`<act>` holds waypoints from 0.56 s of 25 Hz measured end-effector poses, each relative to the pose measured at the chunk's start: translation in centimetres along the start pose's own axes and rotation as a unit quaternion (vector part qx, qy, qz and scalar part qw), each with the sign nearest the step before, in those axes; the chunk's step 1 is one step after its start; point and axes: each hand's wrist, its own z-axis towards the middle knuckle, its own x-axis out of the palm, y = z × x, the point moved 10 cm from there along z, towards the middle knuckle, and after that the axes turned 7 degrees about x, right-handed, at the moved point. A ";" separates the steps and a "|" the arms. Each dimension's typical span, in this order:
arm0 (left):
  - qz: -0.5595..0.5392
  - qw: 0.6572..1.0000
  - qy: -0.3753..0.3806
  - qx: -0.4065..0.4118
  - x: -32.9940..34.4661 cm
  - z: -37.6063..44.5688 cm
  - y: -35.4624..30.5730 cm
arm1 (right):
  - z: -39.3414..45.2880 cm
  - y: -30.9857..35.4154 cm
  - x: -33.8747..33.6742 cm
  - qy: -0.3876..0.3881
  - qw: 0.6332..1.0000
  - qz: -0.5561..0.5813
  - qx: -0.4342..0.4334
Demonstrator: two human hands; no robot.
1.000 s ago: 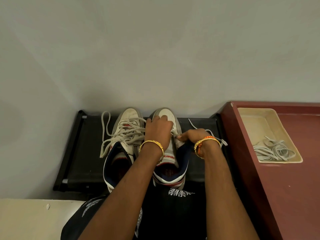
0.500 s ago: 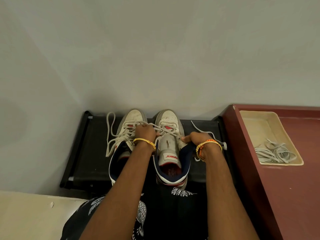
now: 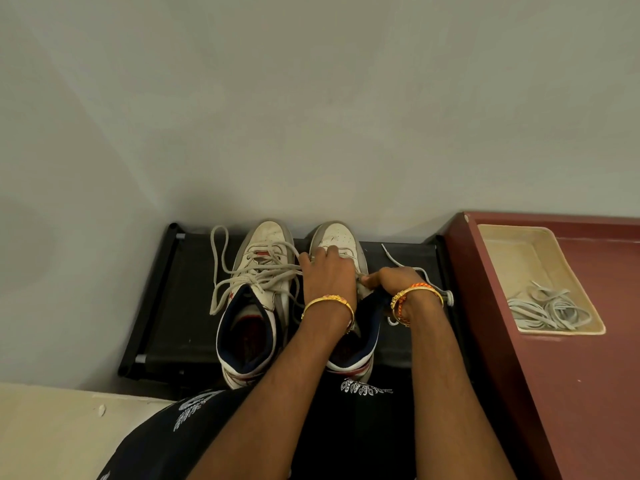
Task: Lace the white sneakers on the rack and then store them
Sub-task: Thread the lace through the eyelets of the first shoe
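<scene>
Two white high-top sneakers stand side by side on a black shoe rack (image 3: pixel 180 306), toes to the wall. The left sneaker (image 3: pixel 258 292) is laced, and its loose lace ends (image 3: pixel 221 268) trail over the rack. My left hand (image 3: pixel 325 275) lies over the laces and tongue of the right sneaker (image 3: pixel 337 237), fingers closed on the lace. My right hand (image 3: pixel 391 278) pinches the lace at that shoe's right eyelet edge. A free lace end (image 3: pixel 398 259) runs out to the right of that hand.
A dark red table (image 3: pixel 571 375) stands at the right, close to the rack. On it a beige tray (image 3: pixel 512 251) holds a bundle of spare laces (image 3: pixel 549 308). A grey wall (image 3: pixel 311 116) rises right behind the rack. My black trousers (image 3: pixel 346 427) fill the bottom centre.
My left hand moved right from the gap between the shoes back onto the right sneaker's laces, hiding its tongue. My right hand stayed at the eyelet edge.
</scene>
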 end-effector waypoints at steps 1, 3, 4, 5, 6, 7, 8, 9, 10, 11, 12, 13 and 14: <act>-0.013 1.000 -0.006 -0.002 -0.1 0.1 0.0 | 0.0 0.0 0.0 0.000 1.000 -0.001 -0.002; -0.031 0.999 -0.009 -0.008 -0.1 0.2 0.3 | 0.0 0.1 0.0 -0.004 1.000 -0.004 -0.010; -0.040 0.999 -0.009 -0.014 0.0 0.3 0.5 | 0.1 0.2 0.0 -0.007 1.000 -0.006 -0.013; -0.044 0.999 -0.009 -0.018 0.1 0.4 0.7 | 0.1 0.2 0.0 -0.009 1.000 -0.009 -0.015; -0.043 0.999 -0.010 -0.022 0.1 0.5 0.9 | 0.1 0.2 0.0 -0.011 1.000 -0.013 -0.016; -0.041 0.999 -0.013 -0.025 0.1 0.5 1.1 | 0.1 0.2 0.0 -0.012 1.000 -0.013 -0.017; -0.040 0.999 -0.019 -0.027 0.0 0.4 1.2 | 0.0 0.1 0.0 -0.011 1.000 -0.011 -0.016; -0.046 0.998 -0.030 -0.033 -0.2 0.3 1.2 | -0.1 0.1 0.0 -0.008 1.000 -0.005 -0.015; -0.063 0.996 -0.047 -0.040 -0.5 0.1 1.5 | -0.1 0.0 0.0 -0.006 1.000 0.001 -0.012; -0.097 0.991 -0.072 -0.057 -0.8 -0.2 2.1 | -0.1 -0.1 0.1 -0.003 1.000 0.005 -0.009; -0.148 0.980 -0.105 -0.083 -1.5 -0.7 3.1 | -0.2 -0.2 0.1 -0.001 1.000 0.009 -0.005; -0.211 0.960 -0.144 -0.114 -2.1 -1.2 4.3 | -0.1 -0.3 0.0 -0.001 1.000 0.015 -0.002; -0.284 0.930 -0.183 -0.144 -2.9 -1.8 5.7 | -0.2 -0.3 -0.1 -0.002 1.000 0.019 -0.001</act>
